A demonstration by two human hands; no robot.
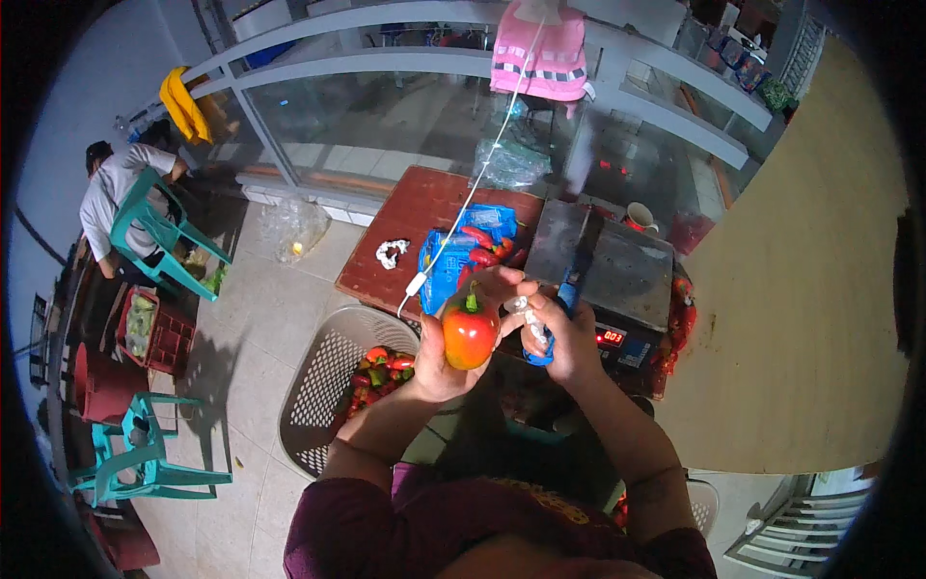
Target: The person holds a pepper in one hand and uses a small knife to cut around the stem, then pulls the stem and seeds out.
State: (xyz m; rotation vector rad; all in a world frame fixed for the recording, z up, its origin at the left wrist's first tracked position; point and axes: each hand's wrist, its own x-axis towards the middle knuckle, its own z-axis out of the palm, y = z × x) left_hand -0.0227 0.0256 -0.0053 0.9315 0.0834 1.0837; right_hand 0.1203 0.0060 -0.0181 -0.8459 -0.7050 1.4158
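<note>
In the middle of the view, my left hand (432,369) holds a red-orange bell pepper (470,334), its green stem pointing up and away from me. My right hand (568,333) is closed around a blue-handled knife (571,286), whose dark blade points away over the digital scale (615,257). Some white material (534,318), perhaps tape or tissue, shows at the fingers of that hand. Beyond my left hand, several long red peppers (483,253) rest on blue plastic packs (443,268).
The packs lie on a reddish-brown table (380,210). A perforated basket (300,391) with red peppers stands left of my arm. A white cord (499,137) hangs across the table. At far left, a person (134,192) sits on a green plastic chair (137,210). A plywood board (781,326) stands right.
</note>
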